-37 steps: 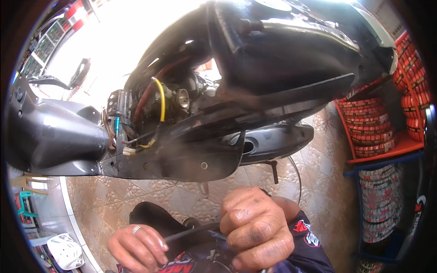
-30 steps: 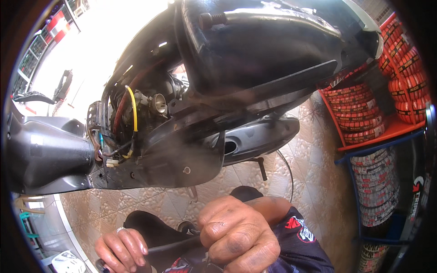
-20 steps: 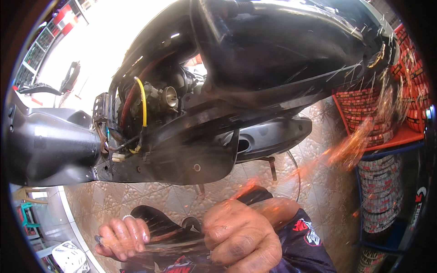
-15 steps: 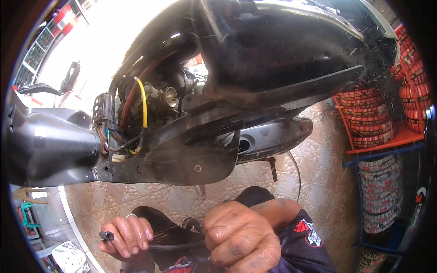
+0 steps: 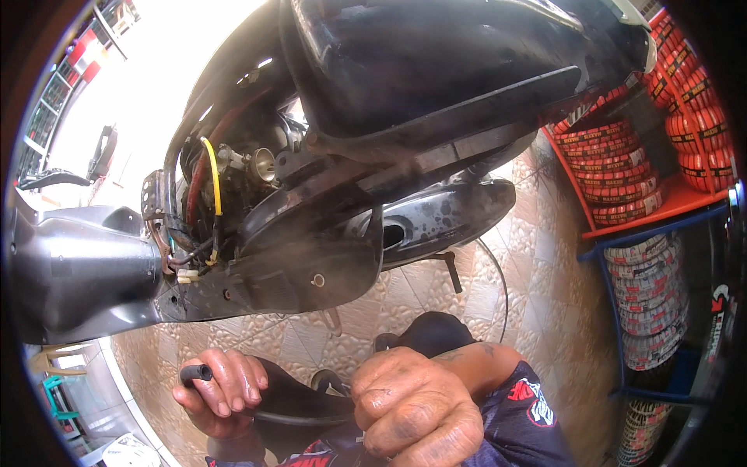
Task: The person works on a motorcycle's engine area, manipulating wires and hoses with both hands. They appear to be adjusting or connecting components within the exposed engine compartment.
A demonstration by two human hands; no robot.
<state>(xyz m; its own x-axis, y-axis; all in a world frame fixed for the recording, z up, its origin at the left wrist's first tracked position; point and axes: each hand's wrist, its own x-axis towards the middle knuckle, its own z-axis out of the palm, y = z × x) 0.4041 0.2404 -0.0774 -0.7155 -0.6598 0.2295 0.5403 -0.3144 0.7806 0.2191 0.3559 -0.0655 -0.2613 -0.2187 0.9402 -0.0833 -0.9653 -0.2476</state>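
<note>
My left hand (image 5: pixel 229 385) is closed round a black hose (image 5: pixel 299 416), whose open end pokes out above my fingers. The hose runs toward my right hand (image 5: pixel 412 405), clenched in a fist over it at bottom centre; whatever else that fist holds is hidden. Beyond my hands stands a dark scooter (image 5: pixel 436 62) with panels opened, exposing a metal intake mouth (image 5: pixel 263 165), a yellow tube (image 5: pixel 214 179) and white connectors (image 5: pixel 187 276). Its lower grey cover (image 5: pixel 451 218) has dark spots.
On the right, red racks (image 5: pixel 669 214) hold stacked orange-wrapped tyres (image 5: pixel 615 171), above a blue rack (image 5: pixel 677 381) with pale-wrapped tyres (image 5: pixel 646 303). A thin cable (image 5: pixel 504 303) crosses the tiled floor (image 5: pixel 537 288). A teal stool (image 5: pixel 54 389) is at left.
An orange-tinged spray flew from my hands toward the right and is gone. My left hand has risen with the hose end. The view has shifted, the scooter sitting farther left.
</note>
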